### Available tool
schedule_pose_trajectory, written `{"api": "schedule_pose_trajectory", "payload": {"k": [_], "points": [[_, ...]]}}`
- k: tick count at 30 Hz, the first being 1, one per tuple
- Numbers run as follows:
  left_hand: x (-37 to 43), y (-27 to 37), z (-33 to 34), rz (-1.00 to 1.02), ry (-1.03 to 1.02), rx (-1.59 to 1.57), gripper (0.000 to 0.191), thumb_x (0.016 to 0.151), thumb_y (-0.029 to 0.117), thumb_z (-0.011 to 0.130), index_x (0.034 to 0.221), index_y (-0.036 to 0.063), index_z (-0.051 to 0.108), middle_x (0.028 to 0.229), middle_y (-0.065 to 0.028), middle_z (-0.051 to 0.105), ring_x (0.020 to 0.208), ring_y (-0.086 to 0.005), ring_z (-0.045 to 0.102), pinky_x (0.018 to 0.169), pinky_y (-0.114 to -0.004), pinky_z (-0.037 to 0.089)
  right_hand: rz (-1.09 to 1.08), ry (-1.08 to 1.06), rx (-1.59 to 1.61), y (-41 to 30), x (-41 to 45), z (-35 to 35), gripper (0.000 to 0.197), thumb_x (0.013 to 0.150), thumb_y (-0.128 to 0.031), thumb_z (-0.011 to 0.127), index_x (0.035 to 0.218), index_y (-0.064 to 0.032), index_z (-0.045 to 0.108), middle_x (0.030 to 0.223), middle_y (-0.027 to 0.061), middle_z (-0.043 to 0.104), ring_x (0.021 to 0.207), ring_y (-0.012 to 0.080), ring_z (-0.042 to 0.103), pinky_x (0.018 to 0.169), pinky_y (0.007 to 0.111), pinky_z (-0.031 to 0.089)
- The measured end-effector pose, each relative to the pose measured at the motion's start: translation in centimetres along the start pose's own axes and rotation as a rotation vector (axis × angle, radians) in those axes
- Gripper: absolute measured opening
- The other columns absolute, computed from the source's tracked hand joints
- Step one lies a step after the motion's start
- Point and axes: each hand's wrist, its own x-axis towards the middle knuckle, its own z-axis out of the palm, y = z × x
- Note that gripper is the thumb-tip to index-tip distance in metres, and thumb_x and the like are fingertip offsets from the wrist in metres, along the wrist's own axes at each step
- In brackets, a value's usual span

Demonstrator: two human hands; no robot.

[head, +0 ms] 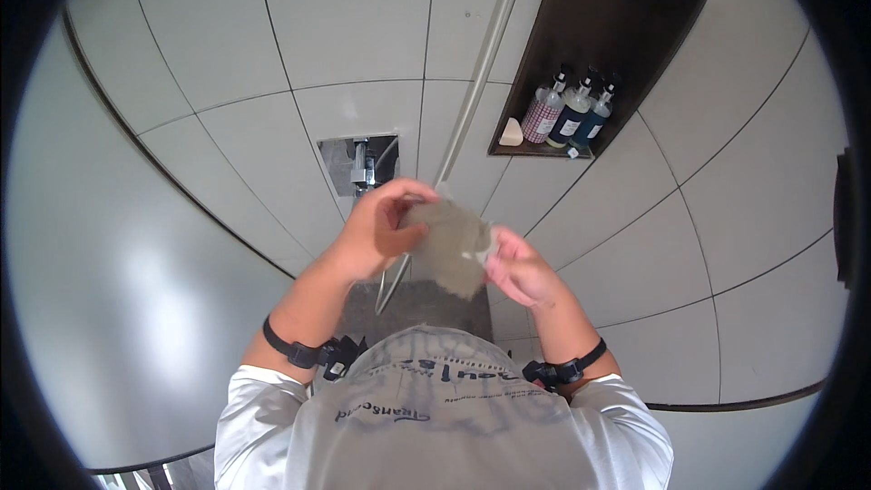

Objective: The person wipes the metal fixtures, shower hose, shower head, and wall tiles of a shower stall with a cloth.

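Note:
A soft greyish-brown cloth or pad (450, 248), slightly blurred, is stretched between my two hands in front of my chest. My left hand (381, 228) grips its left upper edge, thumb on the near face and fingers curled behind. At the right side, my right hand (518, 265) pinches a pale, partly see-through edge between thumb and fingers. Whether that pale part is a tag, a strap or plastic cannot be told. Another whitish bit shows at the top edge. Parts of my fingers are hidden behind the cloth.
Ahead is a white tiled wall (360, 20) with a chrome fixture (363, 167) in a square recess. A pale vertical bar (486, 61) and a hose (384, 299) run nearby. A dark niche (612, 7) holds three pump bottles (570, 116) and a cream-coloured block (512, 132).

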Motion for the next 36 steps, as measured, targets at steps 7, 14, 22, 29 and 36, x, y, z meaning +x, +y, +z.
{"api": "schedule_pose_trajectory", "payload": {"k": [7, 14, 22, 29, 36], "points": [[1.8, 8.8, 4.2, 0.254, -0.792, 0.868, 0.058, 0.072, -0.007, 0.056, 0.129, 0.0056, 0.059, 0.111, -0.0163, 0.060, 0.101, -0.0362, 0.059, 0.084, -0.042, 0.050, -0.378, 0.080, -0.778, -1.2, 0.2, 1.6, 0.057, 0.081, -0.016, 0.080, 0.130, -0.0013, 0.055, 0.116, 0.0070, 0.067, 0.106, 0.0192, 0.065, 0.093, 0.036, 0.052], [2.2, 8.0, 3.6, 0.009, -0.685, 1.120, 0.049, 0.075, -0.002, 0.065, 0.124, 0.0078, 0.065, 0.103, -0.0167, 0.064, 0.096, -0.0382, 0.063, 0.080, -0.044, 0.051, 0.015, 0.108, -0.756, -0.1, 0.4, 5.6, 0.043, 0.076, -0.015, 0.083, 0.112, -0.0017, 0.065, 0.101, 0.0097, 0.068, 0.089, 0.0168, 0.060, 0.077, 0.033, 0.051], [3.4, 7.9, 3.5, -0.105, -0.506, 1.481, 0.020, 0.076, 0.014, 0.077, 0.093, 0.0038, 0.076, 0.079, -0.0168, 0.068, 0.076, -0.0374, 0.065, 0.070, -0.043, 0.052, -0.343, 0.152, -0.983, -0.7, 0.5, 3.2, 0.031, 0.077, -0.012, 0.083, 0.085, -0.0046, 0.054, 0.093, 0.0042, 0.064, 0.080, 0.0110, 0.054, 0.071, 0.028, 0.045], [3.6, 13.0, 7.6, -0.234, -0.640, 0.960, 0.024, 0.088, 0.026, 0.073, 0.091, 0.0016, 0.073, 0.067, -0.0132, 0.062, 0.060, -0.0254, 0.057, 0.058, -0.038, 0.046, -0.356, 0.023, -0.450, -7.8, -3.9, 2.7, 0.021, 0.080, -0.009, 0.075, 0.081, -0.0057, 0.055, 0.092, 0.0092, 0.064, 0.077, 0.0174, 0.056, 0.066, 0.031, 0.045], [6.2, 17.3, 14.1, 0.169, -0.551, 0.807, 0.025, 0.091, 0.027, 0.069, 0.090, 0.0021, 0.072, 0.069, -0.0111, 0.062, 0.062, -0.0238, 0.058, 0.062, -0.035, 0.047, -0.531, -0.651, 0.479, -7.9, 0.9, 4.6, 0.028, 0.095, -0.029, 0.057, 0.102, -0.0019, 0.058, 0.096, 0.0138, 0.063, 0.085, 0.0254, 0.062, 0.078, 0.038, 0.051]]}}
